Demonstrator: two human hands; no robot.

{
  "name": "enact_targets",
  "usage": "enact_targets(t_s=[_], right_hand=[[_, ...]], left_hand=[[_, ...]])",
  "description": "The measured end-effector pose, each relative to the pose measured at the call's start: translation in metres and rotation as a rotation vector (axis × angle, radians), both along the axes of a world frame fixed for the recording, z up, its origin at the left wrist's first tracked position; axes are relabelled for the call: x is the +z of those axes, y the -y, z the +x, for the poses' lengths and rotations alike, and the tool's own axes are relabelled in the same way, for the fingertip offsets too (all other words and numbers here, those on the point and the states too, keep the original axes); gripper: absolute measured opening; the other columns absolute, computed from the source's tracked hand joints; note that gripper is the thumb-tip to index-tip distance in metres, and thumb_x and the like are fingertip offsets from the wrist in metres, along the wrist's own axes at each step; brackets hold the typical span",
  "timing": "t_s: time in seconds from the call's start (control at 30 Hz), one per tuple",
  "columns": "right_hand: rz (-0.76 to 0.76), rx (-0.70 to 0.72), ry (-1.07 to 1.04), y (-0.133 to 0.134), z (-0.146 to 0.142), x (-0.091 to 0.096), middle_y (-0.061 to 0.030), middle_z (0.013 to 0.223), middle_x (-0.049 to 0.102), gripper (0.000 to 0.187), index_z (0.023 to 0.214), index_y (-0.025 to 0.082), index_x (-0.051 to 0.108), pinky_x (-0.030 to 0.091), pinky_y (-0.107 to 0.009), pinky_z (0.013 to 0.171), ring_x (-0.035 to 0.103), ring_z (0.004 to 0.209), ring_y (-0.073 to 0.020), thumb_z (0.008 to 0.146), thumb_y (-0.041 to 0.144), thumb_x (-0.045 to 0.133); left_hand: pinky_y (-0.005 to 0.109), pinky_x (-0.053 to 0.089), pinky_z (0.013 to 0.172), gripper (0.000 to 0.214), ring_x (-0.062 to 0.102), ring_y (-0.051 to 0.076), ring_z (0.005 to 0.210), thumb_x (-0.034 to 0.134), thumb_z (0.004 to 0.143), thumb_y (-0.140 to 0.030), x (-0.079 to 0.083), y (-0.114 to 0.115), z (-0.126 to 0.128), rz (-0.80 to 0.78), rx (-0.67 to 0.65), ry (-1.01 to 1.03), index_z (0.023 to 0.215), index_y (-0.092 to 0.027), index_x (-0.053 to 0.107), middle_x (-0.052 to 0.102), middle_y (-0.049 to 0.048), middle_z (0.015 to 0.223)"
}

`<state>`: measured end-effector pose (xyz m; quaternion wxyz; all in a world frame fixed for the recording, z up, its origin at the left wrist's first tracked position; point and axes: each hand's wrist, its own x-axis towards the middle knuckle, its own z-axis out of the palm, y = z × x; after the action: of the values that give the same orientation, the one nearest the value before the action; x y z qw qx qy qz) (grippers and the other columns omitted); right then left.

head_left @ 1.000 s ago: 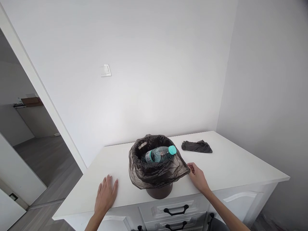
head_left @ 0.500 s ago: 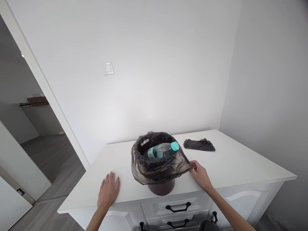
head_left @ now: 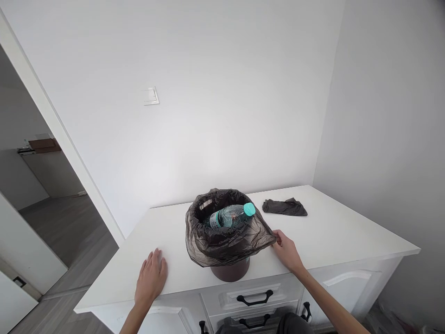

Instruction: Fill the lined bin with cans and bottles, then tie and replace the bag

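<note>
A dark brown trash can (head_left: 230, 272) stands near the front edge of the white cabinet top. Over its rim hangs a thin black garbage bag (head_left: 222, 253), its mouth open. A clear plastic bottle (head_left: 227, 216) with a turquoise cap leans in the opening, cap toward the right. My right hand (head_left: 287, 250) pinches a corner of the bag and pulls it out to the right of the can. To the left of the can, my left hand (head_left: 151, 276) lies flat on the cabinet top, holding nothing.
A folded black plastic bag (head_left: 285, 207) lies at the back right of the white cabinet top (head_left: 340, 227). Black-handled drawers (head_left: 255, 298) are below. A light switch (head_left: 150, 96) is on the wall behind, and a doorway opens at the left.
The whole view has shifted slightly, so things sit a little further left. My right hand still pinches the bag corner, and my left hand stays flat on the top.
</note>
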<state>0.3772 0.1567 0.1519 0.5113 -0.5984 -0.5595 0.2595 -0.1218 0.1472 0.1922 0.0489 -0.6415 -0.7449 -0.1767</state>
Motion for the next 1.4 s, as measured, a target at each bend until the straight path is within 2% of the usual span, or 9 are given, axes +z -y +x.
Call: enact_targets(t_s=[0.37,0.67,0.83,1.03,1.4], right_hand=[[-0.009,0.008,-0.033,-0.002,0.002,-0.002,-0.0056,0.093,0.074,0.026,0.102,0.023,0.062,0.054,-0.036,0.084,0.071,0.09,-0.0241,0.088,0.041,0.048],[-0.016,-0.008,-0.04,0.003,-0.002,0.013,-0.0062,0.093,0.075,0.025,0.098,0.023,0.064,0.054,-0.035,0.08,0.07,0.086,-0.0245,0.083,0.037,0.05],[-0.009,0.023,-0.026,0.001,-0.001,0.011,-0.0062,0.091,0.075,0.025,0.099,0.024,0.065,0.054,-0.034,0.076,0.069,0.083,-0.0249,0.084,0.038,0.051],[-0.043,0.077,-0.029,-0.001,0.0,0.006,-0.0062,0.094,0.074,0.023,0.101,0.024,0.063,0.053,-0.034,0.076,0.069,0.085,-0.0248,0.085,0.034,0.05],[-0.031,0.084,-0.058,0.003,0.0,0.01,-0.0046,0.085,0.073,0.021,0.098,0.025,0.066,0.053,-0.032,0.071,0.069,0.081,-0.0248,0.083,0.033,0.053]], left_hand=[[0.047,0.025,0.13,0.064,0.037,0.027,0.155,0.025,0.101,-0.04,-0.006,-0.001,-0.002,-0.007,-0.001,0.009,0.152,-0.009,0.046,0.051,0.0126,0.159],[0.049,0.025,0.13,0.062,0.038,0.028,0.154,0.027,0.101,-0.041,-0.009,-0.004,-0.009,0.032,-0.017,0.058,0.153,-0.011,0.045,0.052,0.0121,0.159],[0.051,0.03,0.128,0.061,0.04,0.028,0.153,0.032,0.101,-0.044,-0.013,-0.004,-0.016,0.037,-0.003,0.091,0.153,-0.017,0.047,0.05,0.0101,0.161],[0.052,0.037,0.124,0.059,0.045,0.029,0.15,0.031,0.102,-0.047,-0.004,-0.002,-0.016,0.01,0.019,0.104,0.152,-0.022,0.05,0.052,0.0083,0.159],[0.05,0.041,0.121,0.062,0.045,0.029,0.15,0.024,0.102,-0.047,0.013,0.003,-0.004,-0.046,0.059,0.074,0.153,-0.022,0.049,0.051,0.0075,0.16]])
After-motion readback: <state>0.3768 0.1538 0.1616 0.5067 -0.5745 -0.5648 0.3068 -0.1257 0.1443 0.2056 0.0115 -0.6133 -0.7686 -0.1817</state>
